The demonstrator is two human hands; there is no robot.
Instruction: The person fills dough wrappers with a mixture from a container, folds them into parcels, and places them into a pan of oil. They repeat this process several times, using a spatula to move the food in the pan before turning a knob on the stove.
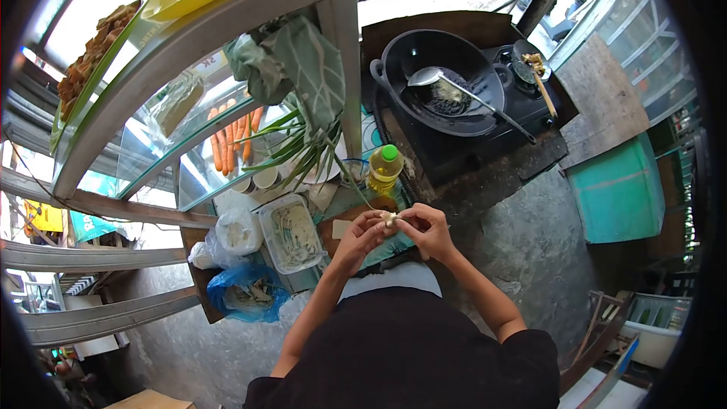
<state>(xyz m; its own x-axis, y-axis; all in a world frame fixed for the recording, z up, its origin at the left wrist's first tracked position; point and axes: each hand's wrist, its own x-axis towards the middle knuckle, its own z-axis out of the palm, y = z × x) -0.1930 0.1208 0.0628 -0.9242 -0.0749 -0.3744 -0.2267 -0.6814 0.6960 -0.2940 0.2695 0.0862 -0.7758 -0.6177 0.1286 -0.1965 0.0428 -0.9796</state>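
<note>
Both hands meet in front of my body around a small pale piece (391,220), perhaps dough or a filled wrapper. My left hand (360,238) pinches it from one side and my right hand (429,232) from the other. Just beyond them stands an oil bottle (385,169) with a green cap. A pale flat square (341,229) lies on a brown board beside my left hand. Further left is a clear plastic tub (291,233) with a whitish, green-flecked mixture inside. Fingers cover much of the held piece.
A black wok (485,117) with frying food and a metal spatula (473,97) sits on the stove. Carrots (227,140) and green onions (295,144) are in or by the glass case. A blue plastic bag (246,295) stands at the counter's left end.
</note>
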